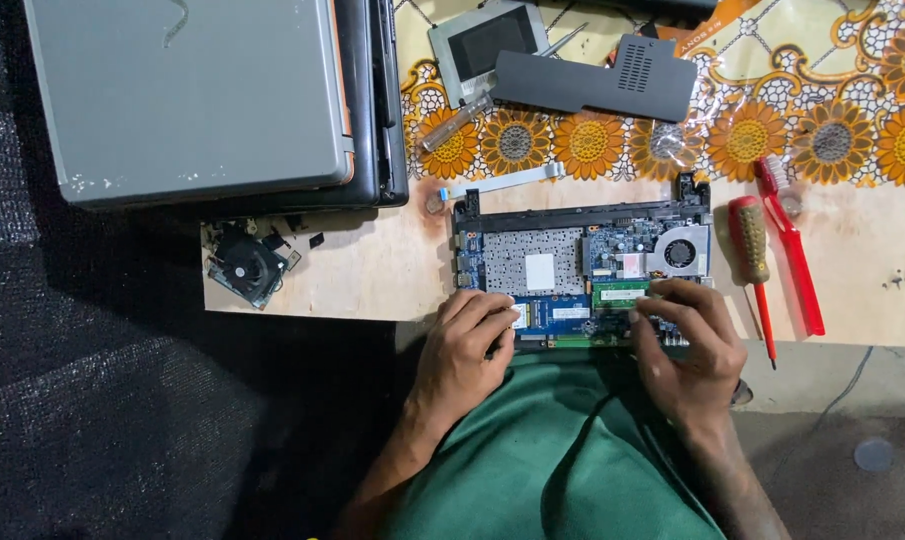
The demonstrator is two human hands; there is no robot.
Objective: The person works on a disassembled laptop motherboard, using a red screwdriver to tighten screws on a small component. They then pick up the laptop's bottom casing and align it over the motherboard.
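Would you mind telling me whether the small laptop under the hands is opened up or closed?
Opened up: the laptop shows its bare circuit board and fan.

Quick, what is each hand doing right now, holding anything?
Left hand: fingers bent, resting on the near edge of the opened laptop; holds nothing.
Right hand: fingertips at the green memory card; whether it grips it cannot be told.

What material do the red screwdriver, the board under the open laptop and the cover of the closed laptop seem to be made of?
Red screwdriver: glossy red handle with a duller textured grip, likely plastic and rubber; thin shaft, probably metal. Board: pale, matte, faint grain, looks like plywood. Closed laptop cover: smooth grey with chipped spots at the edge, probably painted plastic, possibly metal.
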